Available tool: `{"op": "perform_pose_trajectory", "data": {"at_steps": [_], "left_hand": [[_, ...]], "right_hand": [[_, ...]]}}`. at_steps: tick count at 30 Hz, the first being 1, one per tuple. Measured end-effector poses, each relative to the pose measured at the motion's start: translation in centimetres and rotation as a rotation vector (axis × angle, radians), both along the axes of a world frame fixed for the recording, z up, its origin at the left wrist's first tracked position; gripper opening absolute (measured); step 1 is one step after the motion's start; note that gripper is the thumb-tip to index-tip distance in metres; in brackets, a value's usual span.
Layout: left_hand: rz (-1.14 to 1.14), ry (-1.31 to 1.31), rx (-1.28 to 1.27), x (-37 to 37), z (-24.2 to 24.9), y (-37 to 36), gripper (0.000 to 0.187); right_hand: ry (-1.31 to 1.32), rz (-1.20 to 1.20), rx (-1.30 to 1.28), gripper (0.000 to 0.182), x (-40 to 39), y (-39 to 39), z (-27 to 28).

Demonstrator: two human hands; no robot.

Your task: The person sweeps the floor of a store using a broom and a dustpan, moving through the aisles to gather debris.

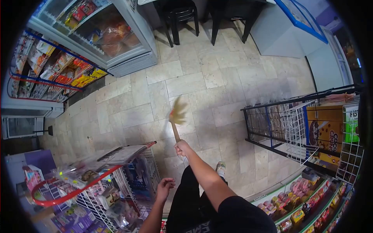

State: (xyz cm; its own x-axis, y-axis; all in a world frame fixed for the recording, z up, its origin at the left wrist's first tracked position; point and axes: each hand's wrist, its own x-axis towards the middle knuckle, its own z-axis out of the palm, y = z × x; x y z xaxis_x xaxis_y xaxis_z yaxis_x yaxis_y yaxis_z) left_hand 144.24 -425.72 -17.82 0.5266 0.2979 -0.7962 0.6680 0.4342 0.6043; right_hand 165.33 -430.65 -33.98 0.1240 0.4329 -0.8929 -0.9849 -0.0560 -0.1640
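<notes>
A short-handled soft broom (178,112) reaches out ahead of me, its straw bristles fanned over the tile floor (217,93). Wrapped round the broom's handle is my right hand (182,148), with the arm stretched forward across my body. My left hand (166,189) hangs low at my left side, fingers loosely bent and apart, holding nothing. Close beside it stands a red-rimmed wire rack (116,171) filled with packaged goods. My shoe (221,168) shows on the tiles to the right of my legs.
At the upper left are a glass-door fridge (112,35) and a snack rack (54,62). Dark chairs (182,15) stand at the far side, near a white freezer (279,35). On my right are a black wire rack (272,132) and shelves of packaged food (295,198).
</notes>
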Motion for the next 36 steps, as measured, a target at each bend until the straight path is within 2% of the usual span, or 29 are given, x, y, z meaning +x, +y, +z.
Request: {"op": "perform_pose_trajectory", "data": {"at_steps": [2,4,6,8,10,12,14,16,18,21,22,23,24,25,26,27,28,29,30,32,35,36], "left_hand": [[-0.042,-0.003,0.007,1.0,-0.3,1.8,0.019],[-0.036,-0.022,-0.018,2.3,-1.1,2.6,0.019],[-0.067,-0.042,-0.045,3.8,-1.1,2.8,0.019],[-0.131,-0.065,-0.07,5.3,-0.9,2.6,0.02],[-0.179,-0.065,-0.087,5.9,-1.6,2.5,0.02],[-0.215,-0.06,-0.098,6.9,-2.1,2.3,0.02],[-0.225,-0.03,-0.1,7.4,-2.4,2.1,0.02],[-0.217,-0.001,-0.089,7.9,-2.4,2.3,0.021],[-0.188,0.05,-0.066,8.4,-1.8,2.8,0.022],[-0.097,0.124,-0.021,9.3,-1.8,2.8,0.022],[-0.061,0.143,-0.004,9.5,-1.6,2.7,0.022],[-0.037,0.166,0.014,10.1,-1.2,2.8,0.022],[-0.059,0.182,0.001,11.2,-0.5,2.8,0.022],[-0.074,0.181,-0.017,12.8,-0.4,2.4,0.022],[-0.082,0.171,-0.038,14.8,-0.4,1.6,0.022],[-0.091,0.166,-0.058,16.6,-0.3,0.8,0.021],[-0.137,0.181,-0.051,18.7,0.1,0.1,0.02],[-0.131,0.138,-0.055,20.7,0.2,-0.4,0.021],[-0.123,0.096,-0.061,22.5,0.3,-0.9,0.022],[-0.11,0.04,-0.071,25.3,0.7,-1.9,0.023],[-0.114,0.014,-0.076,27.7,1.3,-2.5,0.022],[-0.119,0.021,-0.072,27.8,1.2,-2.6,0.021]], "right_hand": [[-0.064,0.032,0.16,0.023,0.4,-2.6,0.0],[-0.12,0.019,0.133,0.046,2.3,-6.8,7.8],[-0.269,0.104,0.078,0.066,3.8,-11.6,13.3],[-0.502,0.242,-0.127,0.072,4.8,-16.4,15.5],[-1.196,0.433,-0.446,0.076,4.9,-21.6,13.8],[-1.341,0.369,-0.697,0.077,7.7,-23.7,14.6],[-0.962,0.451,-0.951,0.076,12.4,-24.7,15.3],[-1.099,0.37,-1.216,0.068,17.7,-26.5,10.0],[-1.108,0.27,-1.261,0.055,24.4,-29.8,2.1],[-0.479,-0.029,-0.931,0.037,32.6,-30.2,-0.3],[-0.565,0.278,-0.941,0.031,33.3,-30.1,-3.4],[-0.636,0.58,-0.935,0.027,33.2,-30.0,-9.0],[-0.809,0.748,-0.932,0.026,30.7,-28.0,-14.5],[-0.665,0.516,-0.92,0.028,28.0,-22.7,-12.5],[-1.066,0.563,-0.885,0.027,22.5,-21.6,-22.3],[-1.04,1.234,-0.574,0.028,21.3,-15.1,-18.7],[-1.038,0.77,-0.722,0.03,17.8,-12.2,-14.6],[-0.765,0.557,-0.557,0.03,17.8,-8.9,-8.3],[-0.47,0.45,-0.388,0.028,18.1,-7.1,-5.3],[-0.384,0.503,-0.225,0.029,20.2,-6.4,2.0],[-0.826,0.437,-0.172,0.034,21.0,-10.2,1.2],[-0.855,0.448,-0.243,0.036,22.8,-12.4,2.5]]}}
